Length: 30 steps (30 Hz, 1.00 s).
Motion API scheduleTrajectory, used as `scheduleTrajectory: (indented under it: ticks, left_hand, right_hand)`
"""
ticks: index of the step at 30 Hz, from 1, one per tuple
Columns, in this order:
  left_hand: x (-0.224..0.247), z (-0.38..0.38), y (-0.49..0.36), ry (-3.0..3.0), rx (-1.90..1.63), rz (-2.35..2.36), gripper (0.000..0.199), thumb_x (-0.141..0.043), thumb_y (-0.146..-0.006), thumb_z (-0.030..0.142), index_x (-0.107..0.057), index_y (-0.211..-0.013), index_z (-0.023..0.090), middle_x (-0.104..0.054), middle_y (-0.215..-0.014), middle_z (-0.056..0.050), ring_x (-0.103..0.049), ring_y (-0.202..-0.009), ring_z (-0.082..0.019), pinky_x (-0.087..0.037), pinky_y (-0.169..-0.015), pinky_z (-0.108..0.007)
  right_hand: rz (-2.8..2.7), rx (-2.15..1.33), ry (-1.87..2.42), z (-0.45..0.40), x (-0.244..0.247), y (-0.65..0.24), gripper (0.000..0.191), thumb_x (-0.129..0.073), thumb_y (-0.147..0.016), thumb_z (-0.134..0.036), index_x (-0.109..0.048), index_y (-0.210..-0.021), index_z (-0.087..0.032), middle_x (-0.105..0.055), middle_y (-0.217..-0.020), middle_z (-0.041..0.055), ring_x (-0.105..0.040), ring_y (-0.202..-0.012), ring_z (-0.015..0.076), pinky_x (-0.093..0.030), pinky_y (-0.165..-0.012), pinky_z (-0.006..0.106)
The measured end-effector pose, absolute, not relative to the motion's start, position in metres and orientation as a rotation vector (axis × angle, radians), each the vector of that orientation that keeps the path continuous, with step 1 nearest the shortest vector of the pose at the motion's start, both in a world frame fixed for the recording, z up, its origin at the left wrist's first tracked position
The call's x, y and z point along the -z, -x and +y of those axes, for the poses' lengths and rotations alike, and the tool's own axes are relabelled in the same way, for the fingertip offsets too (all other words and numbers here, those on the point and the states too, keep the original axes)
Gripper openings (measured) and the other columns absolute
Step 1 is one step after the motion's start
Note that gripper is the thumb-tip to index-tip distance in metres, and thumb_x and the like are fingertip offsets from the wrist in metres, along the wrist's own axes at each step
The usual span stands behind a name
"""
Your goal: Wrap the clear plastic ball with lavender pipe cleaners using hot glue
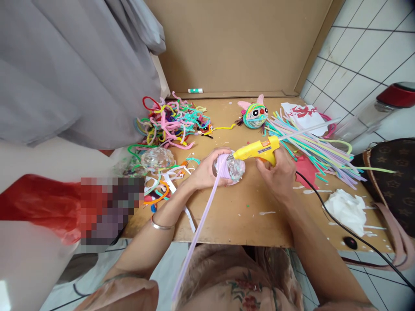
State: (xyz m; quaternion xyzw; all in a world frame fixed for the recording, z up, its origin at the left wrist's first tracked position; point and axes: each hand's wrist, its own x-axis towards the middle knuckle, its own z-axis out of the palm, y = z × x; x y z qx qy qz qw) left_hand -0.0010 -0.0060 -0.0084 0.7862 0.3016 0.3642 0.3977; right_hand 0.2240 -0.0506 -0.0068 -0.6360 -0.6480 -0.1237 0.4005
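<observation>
Near the middle of the wooden table [227, 216], my left hand [207, 170] is wrapped round a clear ball [238, 169]. Lilac pipe cleaner [222, 166] covers the ball's left part, and a long loose length of it hangs down toward my lap. My right hand [279, 172] grips a yellow glue gun [259, 150], a clear stick in its back end. The gun's nozzle points left and meets the ball beside the lilac winding; whether it touches is too small to tell.
Tangled pipe cleaners [171, 121] lie back left, above another clear ball [157, 159]. A decorated ball with pink ears [255, 115] stands at the back. Straight pipe cleaners [324, 147], crumpled tissue [346, 211], a black cord [319, 196], a bottle [366, 119] and a brown bag [392, 181] are right.
</observation>
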Motion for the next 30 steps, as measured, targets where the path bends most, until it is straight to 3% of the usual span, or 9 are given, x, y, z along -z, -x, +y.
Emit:
scheduleTrajectory:
  ticks: [30]
  left_hand:
    - [0.0055, -0.0083, 0.0003, -1.992, -0.938, 0.781, 0.076, -0.084, -0.057, 0.028, -0.052, -0.124, 0.018, -0.051, -0.139, -0.014, -0.049, -0.132, -0.031, -0.035, -0.116, -0.046]
  right_hand:
    - [-1.64, 0.35, 1.533, -0.0515, 0.0071, -0.2257, 0.016, -0.054, -0.081, -0.034, -0.043, -0.075, -0.025, -0.054, -0.072, 0.0016, -0.052, -0.067, 0.0196, -0.037, -0.06, 0.03]
